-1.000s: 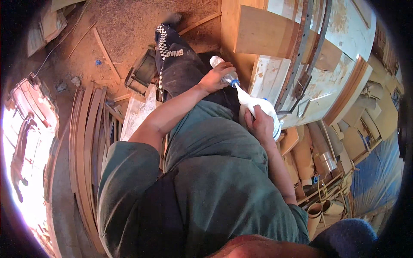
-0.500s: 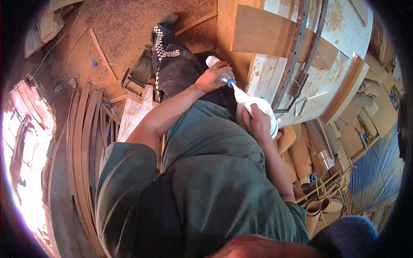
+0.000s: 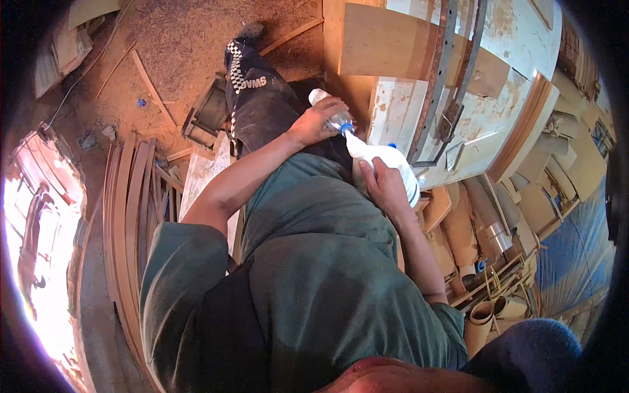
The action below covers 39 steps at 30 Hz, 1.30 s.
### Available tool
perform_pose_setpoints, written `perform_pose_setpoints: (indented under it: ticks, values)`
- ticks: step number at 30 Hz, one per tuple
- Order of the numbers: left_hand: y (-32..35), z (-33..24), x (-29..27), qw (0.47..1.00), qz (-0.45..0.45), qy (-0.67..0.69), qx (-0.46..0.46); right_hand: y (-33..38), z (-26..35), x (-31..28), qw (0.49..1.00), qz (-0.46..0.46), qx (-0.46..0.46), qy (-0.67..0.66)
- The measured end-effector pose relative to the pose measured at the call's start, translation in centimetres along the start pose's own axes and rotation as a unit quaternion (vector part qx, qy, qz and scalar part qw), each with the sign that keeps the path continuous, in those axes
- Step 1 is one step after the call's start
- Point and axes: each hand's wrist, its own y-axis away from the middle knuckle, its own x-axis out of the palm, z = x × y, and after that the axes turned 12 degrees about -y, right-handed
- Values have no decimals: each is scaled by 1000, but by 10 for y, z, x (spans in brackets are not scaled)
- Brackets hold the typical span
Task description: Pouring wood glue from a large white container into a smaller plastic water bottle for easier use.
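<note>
My left hand [image 3: 317,122] is closed around a small clear plastic bottle [image 3: 340,122] with a blue ring at its neck and a whitish bottom end. The bottle lies tilted, its neck toward the right. Against that neck sits the narrow white tip of a larger white plastic container [image 3: 397,164]. My right hand [image 3: 386,188] grips the container from the near side, thumb on top. Glare on the white surface hides its detail, and I cannot tell whether anything flows between the two.
To the right stands a paint-worn white workbench [image 3: 481,157] bearing a brown board [image 3: 419,49] and long metal bars [image 3: 436,85]. Long wooden strips [image 3: 128,223] lean at the left. Wood offcuts and rolled sheets [image 3: 481,318] crowd the right side. A wooden stick [image 3: 152,85] lies on the dirt floor.
Both hands, bottle and container appear slightly farther left in the picture, along with the surroundings. The two grips and the contact between bottle and container stay the same.
</note>
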Motion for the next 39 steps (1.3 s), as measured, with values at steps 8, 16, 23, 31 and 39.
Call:
perform_pose_setpoints:
  ticks: [8,16,23,31,39]
  values:
    - [0,-18,-8,1000,2,-1,13,11,-3,-7,1000,-8,0,-28]
    - [0,-44,-18,999,32,-13,29,28,-14,-14,998,-38,-21,-34]
    - [0,-60,-16,998,20,-32,58,41,-18,-13,995,-68,-45,-57]
    - [0,-69,-13,996,24,-53,66,54,-25,-19,991,-95,-61,-69]
    - [-3,-93,-8,992,44,-62,105,79,-48,-28,984,-101,-59,-132]
